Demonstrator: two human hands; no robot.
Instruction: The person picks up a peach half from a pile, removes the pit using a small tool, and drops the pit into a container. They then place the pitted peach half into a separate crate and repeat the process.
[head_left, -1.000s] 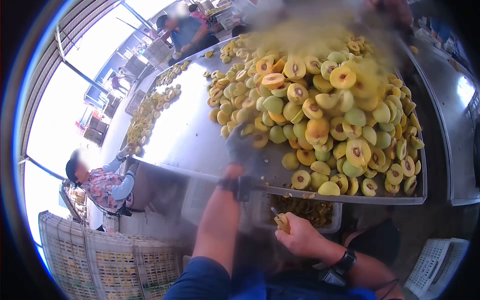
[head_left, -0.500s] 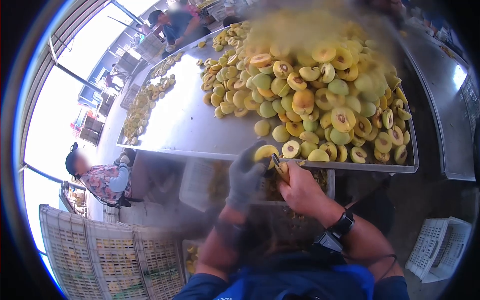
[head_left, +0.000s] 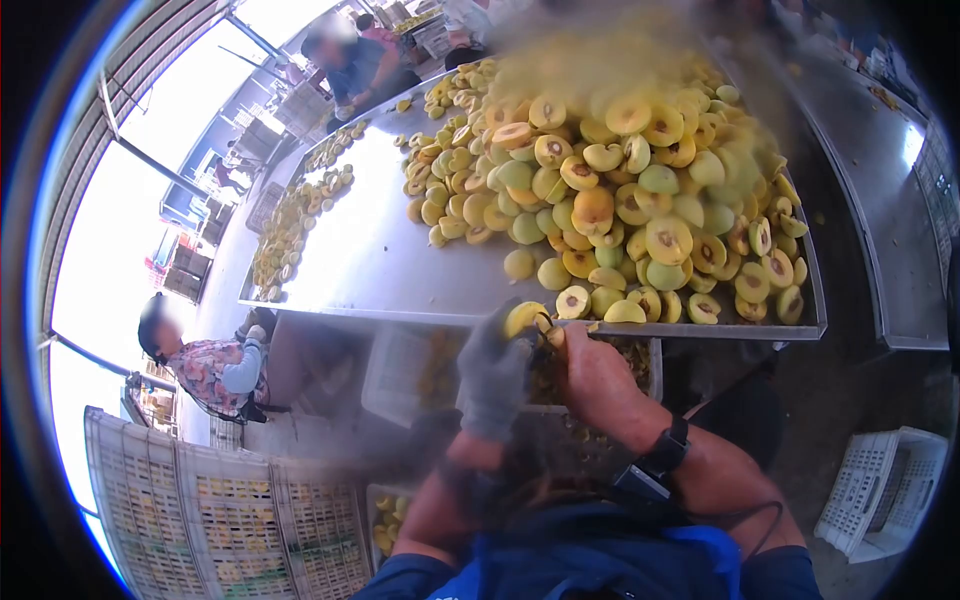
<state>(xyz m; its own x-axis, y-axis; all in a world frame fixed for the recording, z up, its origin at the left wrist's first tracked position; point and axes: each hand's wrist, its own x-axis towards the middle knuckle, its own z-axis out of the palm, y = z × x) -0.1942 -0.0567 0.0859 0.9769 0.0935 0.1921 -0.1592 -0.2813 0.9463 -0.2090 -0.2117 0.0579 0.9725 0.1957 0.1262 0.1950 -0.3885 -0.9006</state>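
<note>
My left hand (head_left: 490,376), in a grey glove, holds a yellow peach half (head_left: 523,318) at the near edge of the metal table. Bare, with a black watch on its wrist, my right hand (head_left: 608,384) is closed around the light handle of a small pitting knife (head_left: 553,335). Its dark metal end touches or lies right against the peach half; my fingers partly hide the contact. Just beyond both hands, a large heap of cut peach halves (head_left: 625,215) covers the right part of the table, several showing brown pit centres.
The metal table (head_left: 400,270) has a raised rim. Below my hands stands a crate (head_left: 648,372) with scraps. A white crate (head_left: 880,495) lies at right, stacked crates (head_left: 225,505) at left. A person (head_left: 215,365) sits left; another person (head_left: 350,65) works at the far side.
The peach half has turned slightly in my left hand, and the knife's metal end has shifted against it. My right hand is tilted differently. The whole view has shifted slightly.
</note>
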